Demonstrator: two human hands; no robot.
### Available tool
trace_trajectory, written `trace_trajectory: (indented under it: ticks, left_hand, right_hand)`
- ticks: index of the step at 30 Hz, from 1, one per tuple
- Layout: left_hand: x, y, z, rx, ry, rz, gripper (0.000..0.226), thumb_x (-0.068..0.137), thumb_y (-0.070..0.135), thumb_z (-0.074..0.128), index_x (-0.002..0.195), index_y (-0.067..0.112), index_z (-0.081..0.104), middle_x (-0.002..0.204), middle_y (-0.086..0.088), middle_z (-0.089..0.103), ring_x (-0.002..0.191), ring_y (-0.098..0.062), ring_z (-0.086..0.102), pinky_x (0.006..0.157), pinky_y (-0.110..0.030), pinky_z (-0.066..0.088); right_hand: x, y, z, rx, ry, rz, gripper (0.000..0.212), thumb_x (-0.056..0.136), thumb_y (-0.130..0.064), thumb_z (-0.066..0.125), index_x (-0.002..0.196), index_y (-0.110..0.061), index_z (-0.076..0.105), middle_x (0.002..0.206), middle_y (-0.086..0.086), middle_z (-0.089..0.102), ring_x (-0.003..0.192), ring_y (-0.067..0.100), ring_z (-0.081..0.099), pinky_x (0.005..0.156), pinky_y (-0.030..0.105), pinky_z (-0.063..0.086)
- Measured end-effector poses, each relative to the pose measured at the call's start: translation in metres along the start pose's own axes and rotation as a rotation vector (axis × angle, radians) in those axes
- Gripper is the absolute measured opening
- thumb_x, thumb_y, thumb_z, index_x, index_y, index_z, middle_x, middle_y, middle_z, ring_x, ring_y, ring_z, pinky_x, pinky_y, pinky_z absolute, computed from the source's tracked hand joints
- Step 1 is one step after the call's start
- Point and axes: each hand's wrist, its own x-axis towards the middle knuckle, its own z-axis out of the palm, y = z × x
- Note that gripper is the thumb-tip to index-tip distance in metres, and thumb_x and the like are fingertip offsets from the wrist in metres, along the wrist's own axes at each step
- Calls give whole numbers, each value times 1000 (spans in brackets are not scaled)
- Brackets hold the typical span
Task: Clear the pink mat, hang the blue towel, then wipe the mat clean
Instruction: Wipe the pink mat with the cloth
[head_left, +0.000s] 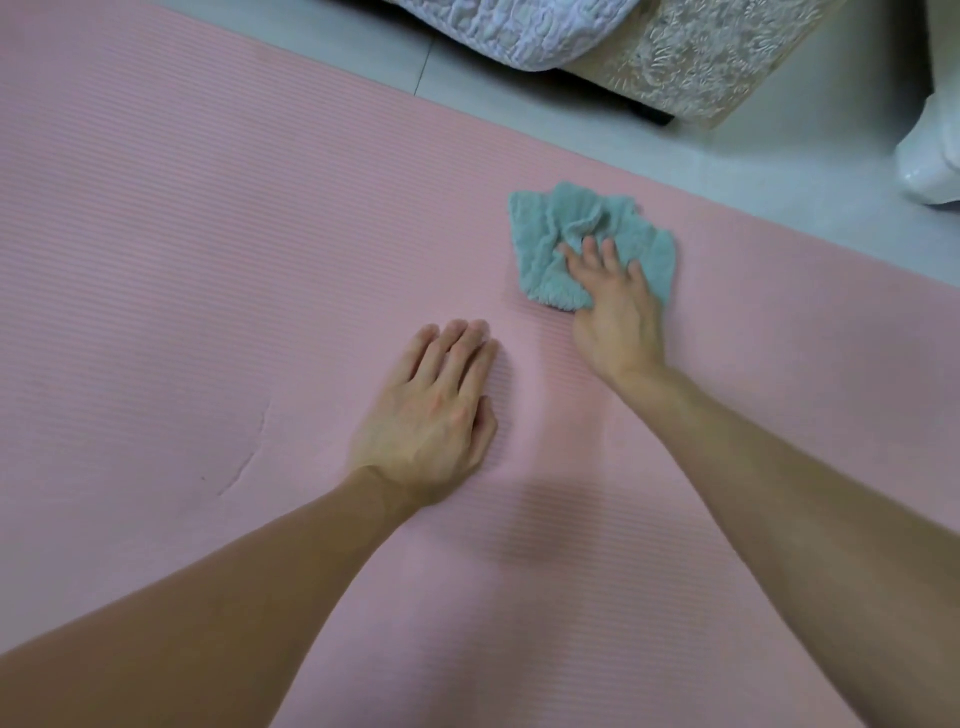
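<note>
Pink mat (182, 234): it lay flat on the floor (779, 171) and filled the near and left of the view.
Cloth (561, 223): a bunched green-blue cloth sat on the far right part of the mat, near its edge, likely for wiping.
Right hand (618, 317): its grip was apart, with the fingers spread and pressing the cloth down, likely to push it along.
Left hand (431, 410): its grip was apart too. It lay flat on the mat, near and left of the cloth, likely to keep the mat still.
Hard to see: the right hand hid the cloth's near part. The bed (691, 67) and its quilt (519, 31) were cut off at the far edge. A white thing (930, 166) at the far right was cut off, and I could not tell what it was.
</note>
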Motion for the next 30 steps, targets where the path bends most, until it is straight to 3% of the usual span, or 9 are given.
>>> trace_trajectory:
  ticks: [9, 13, 19, 22, 25, 30]
  left_hand:
    - [-2, 0, -3, 24, -38, 20, 57, 95, 34, 31, 140, 1, 45, 146, -16, 45, 138, -32, 37, 118, -46, 23]
    - [-4, -2, -1, 35, -90, 37, 61, 97, 37, 28, 146, 2, 36, 153, -16, 34, 143, -33, 29, 120, -46, 18]
    - [-5, 0, -2, 54, -85, 43, 57, 99, 29, 19, 148, 1, 30, 155, -17, 30, 145, -33, 24, 121, -46, 14]
    - [-7, 0, -1, 58, -109, 46, 56, 102, 28, 17, 151, 1, 23, 158, -17, 23, 147, -34, 17, 122, -47, 10]
    - [-6, 4, 0, 80, -127, 35, 55, 103, 23, 18, 151, -1, 17, 159, -20, 18, 148, -35, 12, 122, -48, 8]
    - [-47, 20, -7, 53, -128, 27, 55, 99, 16, 25, 150, -4, 19, 155, -20, 26, 145, -34, 21, 121, -48, 15]
  right_hand:
    - [-127, -37, 18, 168, 53, 2, 79, 66, -4, 40, 143, -16, 46, 151, 9, 40, 145, 27, 28, 119, 51, 18]
    - [-195, -60, 23, 229, 52, 20, 80, 63, -14, 32, 140, -14, 50, 148, 7, 44, 143, 27, 32, 117, 49, 18]
    - [-304, -93, 33, 326, 34, 34, 77, 65, -5, 43, 140, -17, 52, 150, 3, 43, 144, 24, 32, 115, 51, 23]
    - [-315, -97, 35, 310, 22, 37, 74, 65, -4, 49, 138, -17, 54, 147, 5, 46, 142, 24, 34, 114, 50, 25]
    - [-309, -97, 30, 294, -13, 56, 71, 69, -9, 40, 138, -17, 53, 146, 5, 47, 142, 25, 35, 115, 48, 23]
    - [-309, -97, 28, 269, -25, 47, 69, 71, -11, 35, 138, -15, 52, 144, 6, 48, 141, 26, 36, 115, 48, 23]
